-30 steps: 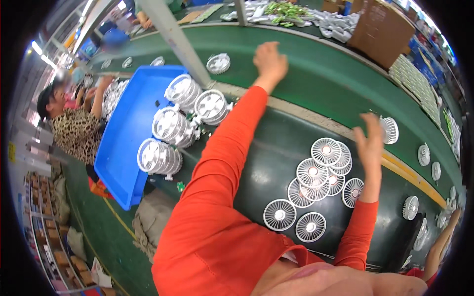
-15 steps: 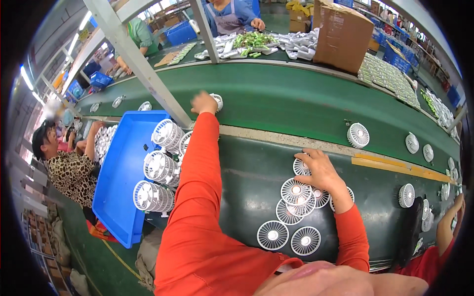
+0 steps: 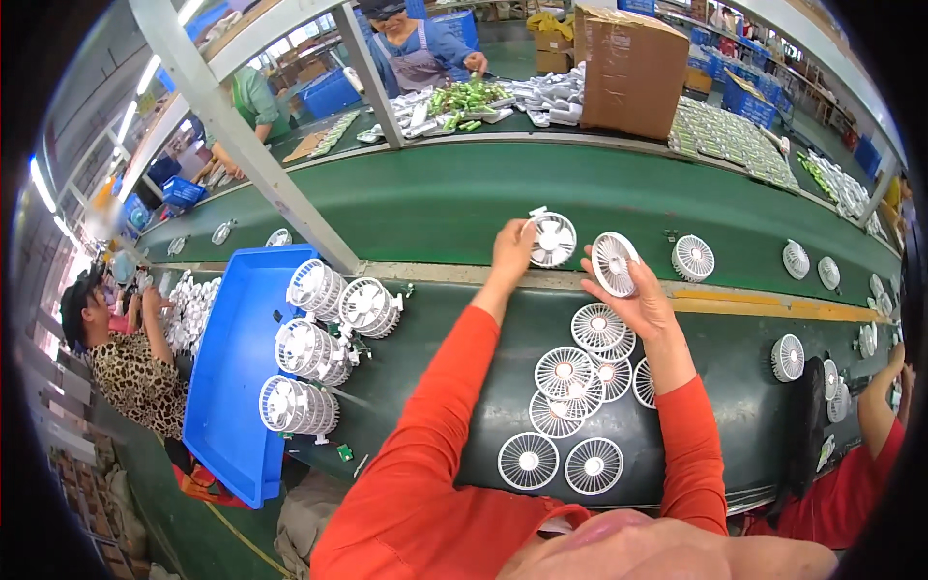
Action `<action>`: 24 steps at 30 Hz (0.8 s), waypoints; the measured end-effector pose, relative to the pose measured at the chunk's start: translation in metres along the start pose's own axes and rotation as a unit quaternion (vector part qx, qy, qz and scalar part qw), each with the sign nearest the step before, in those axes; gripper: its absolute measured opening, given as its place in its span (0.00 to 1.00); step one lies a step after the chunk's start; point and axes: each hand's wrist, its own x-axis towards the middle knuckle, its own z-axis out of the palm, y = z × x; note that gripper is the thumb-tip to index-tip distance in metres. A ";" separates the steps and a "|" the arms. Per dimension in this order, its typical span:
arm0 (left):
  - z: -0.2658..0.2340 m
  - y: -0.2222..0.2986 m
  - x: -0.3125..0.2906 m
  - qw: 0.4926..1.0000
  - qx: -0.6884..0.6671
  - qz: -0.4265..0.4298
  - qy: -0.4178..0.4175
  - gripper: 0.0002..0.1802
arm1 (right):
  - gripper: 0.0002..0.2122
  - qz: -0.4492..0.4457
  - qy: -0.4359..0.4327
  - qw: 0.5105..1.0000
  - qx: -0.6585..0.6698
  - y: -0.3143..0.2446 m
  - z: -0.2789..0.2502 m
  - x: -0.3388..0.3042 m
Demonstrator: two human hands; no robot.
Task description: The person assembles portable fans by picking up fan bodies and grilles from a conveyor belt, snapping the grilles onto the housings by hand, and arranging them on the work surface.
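Above the near edge of the belt, my left hand [image 3: 512,253] grips a small white fan housing [image 3: 553,240] with its blades facing up. Close to its right, my right hand [image 3: 633,295] has a round white fan grille [image 3: 613,264] between thumb and fingers, tilted on edge. The two parts are apart, with a small gap between them. Below my right hand, several loose white grilles [image 3: 565,373] lie on the dark worktop [image 3: 454,387], some overlapping. Stacked fan housings [image 3: 300,404] stand on the worktop to the left, with small green circuit boards beside them.
A blue tray [image 3: 227,358] sits left of the stacks. Along the far side runs a green conveyor belt [image 3: 464,184] carrying spaced fans [image 3: 693,258]. A grey metal post [image 3: 246,145] rises at the left. Co-workers sit around; one person in red [image 3: 851,483] works at the right.
My left hand has come back right from the belt, bringing a fan housing. My right hand has picked a grille off the pile and raised it toward the housing.
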 end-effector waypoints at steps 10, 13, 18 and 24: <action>0.059 0.067 -0.055 0.835 -0.487 -0.167 -0.193 0.19 | 0.12 -0.092 0.143 0.903 -0.394 -0.017 0.009 -0.004; 0.067 0.073 -0.061 0.814 -0.500 -0.202 -0.218 0.26 | 0.13 -0.106 0.165 0.872 -0.449 -0.020 0.010 -0.007; 0.065 0.080 -0.061 0.807 -0.489 -0.273 -0.189 0.33 | 0.16 -0.264 0.123 0.832 -0.471 -0.016 0.012 -0.001; 0.065 0.101 -0.071 0.792 -0.507 -0.301 -0.162 0.28 | 0.35 -0.209 0.029 0.626 -0.750 -0.010 0.017 -0.009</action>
